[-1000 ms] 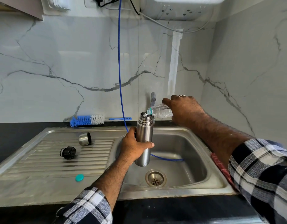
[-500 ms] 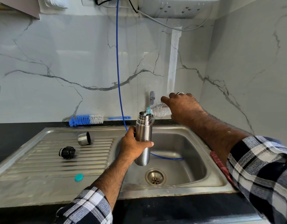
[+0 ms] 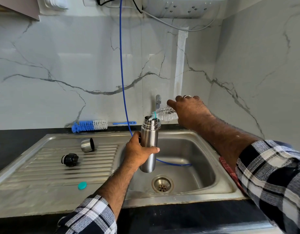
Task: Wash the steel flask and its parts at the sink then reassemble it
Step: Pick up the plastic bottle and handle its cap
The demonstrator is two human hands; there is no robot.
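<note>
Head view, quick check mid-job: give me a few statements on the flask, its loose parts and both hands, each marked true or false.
1. The left hand holds the steel flask upright over the sink basin. True.
2. The right hand tips a clear plastic bottle toward the flask's open mouth. True.
3. The black stopper is screwed into the flask. False: it lies on the ribbed drainboard.
4. The steel cup lid lies on its side on the drainboard. True.
5. The bottle brush is inside the flask. False: it lies by the wall behind the sink.
6. The teal cap sits in the basin. False: it rests on the drainboard.
</note>
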